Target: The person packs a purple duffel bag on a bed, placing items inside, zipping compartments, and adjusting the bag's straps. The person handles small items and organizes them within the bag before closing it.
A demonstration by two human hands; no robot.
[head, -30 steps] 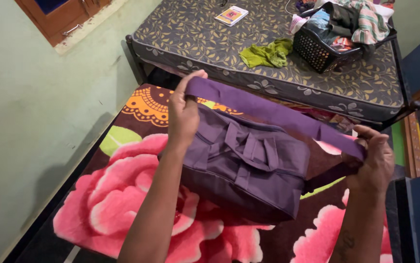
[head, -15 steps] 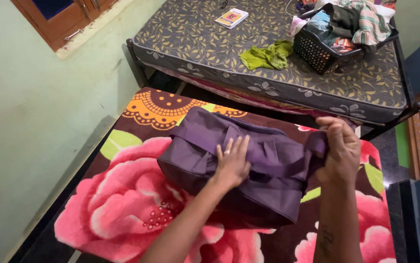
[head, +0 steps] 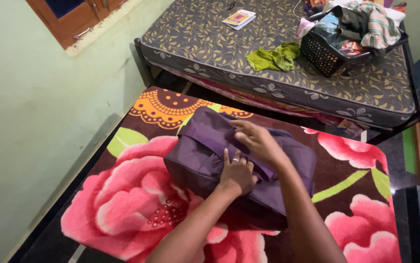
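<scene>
Hands cover the middle of the purple bag [head: 200, 156], so the handles and part of the long strap [head: 210, 134] under them are hard to make out. The near side of the bag is hidden behind both forearms, and the elbows are cut off at the bottom edge. The bag lies on a flower-patterned blanket [head: 132, 204] with big pink roses, near the middle of it. The left hand [head: 237, 173] rests palm down on the top of the bag, its fingers [head: 227, 158] spread flat and pressing, not closed around anything. The right hand [head: 256, 141] reaches across above the left one, its fingers slightly bent on the folded strap; I cannot tell if they really pinch it. Behind the blanket stands a bed with a leaf-patterned mattress [head: 210, 39], on it a green cloth [head: 273, 57], a black basket [head: 336, 53] full of clothes, and a small booklet [head: 239, 18].
</scene>
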